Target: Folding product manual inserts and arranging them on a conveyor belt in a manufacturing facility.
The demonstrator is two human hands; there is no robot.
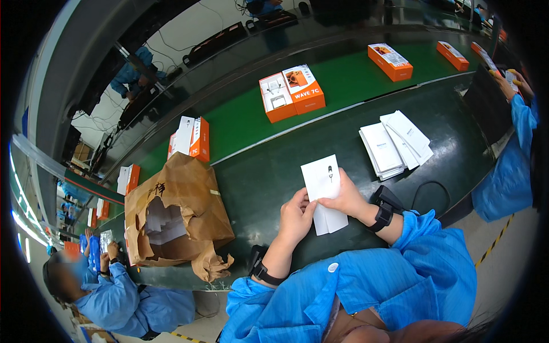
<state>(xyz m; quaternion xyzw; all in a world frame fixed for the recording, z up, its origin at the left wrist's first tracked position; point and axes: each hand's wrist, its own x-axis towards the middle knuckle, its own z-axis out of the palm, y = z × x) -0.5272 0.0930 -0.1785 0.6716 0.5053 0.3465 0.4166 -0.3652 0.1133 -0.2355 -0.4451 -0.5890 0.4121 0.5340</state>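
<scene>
Both of my hands are closed on a white folded paper card [316, 177] above the dark green table. A small dark pin-shaped item, like a SIM eject pin, shows near its upper right. My left hand [295, 216] pinches the card's left edge between thumb and fingers. On the other edge, my right hand [345, 196] grips with the thumb across the front. More white paper [330, 223] hangs below the thumbs; whether it is the same piece I cannot tell. To the right lies a loose pile of white booklets [382, 150]. A torn brown paper bag [206, 191] with white papers inside stands left.
Beyond the table runs a green conveyor belt [343, 86]. An open orange-and-white box [280, 94] and other orange boxes [394, 67] sit along it. A black cable [432, 184] loops near my right wrist. Co-workers in blue sit at left [111, 303] and right [503, 183].
</scene>
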